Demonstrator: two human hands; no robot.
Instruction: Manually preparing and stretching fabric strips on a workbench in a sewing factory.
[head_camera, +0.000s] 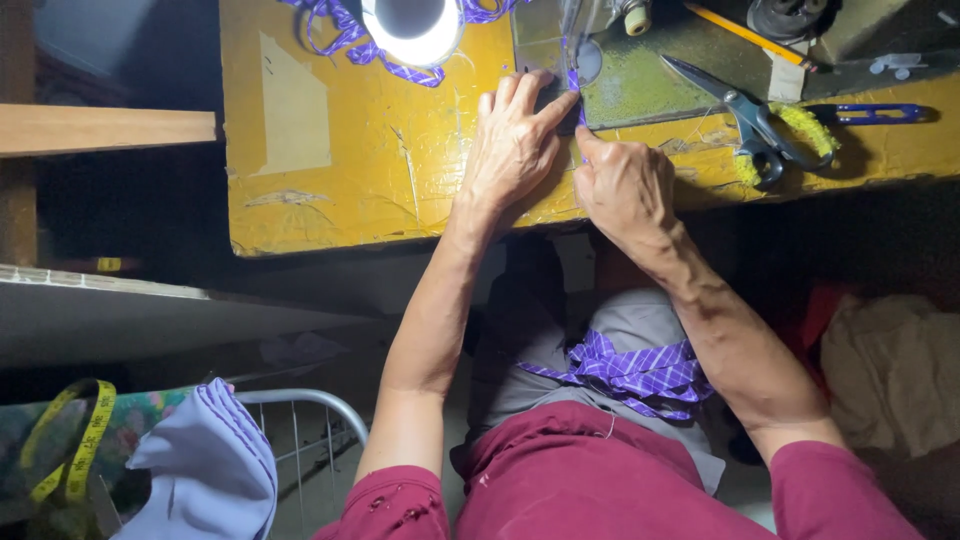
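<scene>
Both hands press a narrow purple checked fabric strip (577, 95) onto the yellow table (340, 170) at the sewing machine's needle, the left hand (515, 145) spread flat, the right hand (622, 185) pinching it closed; it looks limp and light, best guided by its edges.

The person wears a dark red top with short sleeves, and both forearms are bare from above the elbow down. The left hand (512, 150) and the right hand (625, 185) carry no rings, watch or gloves, and the veins and tendons stand out on their backs. At about 6 o'clock in the view, the red cloth bunches in soft folds (a few small pale specks dot the left sleeve).
</scene>
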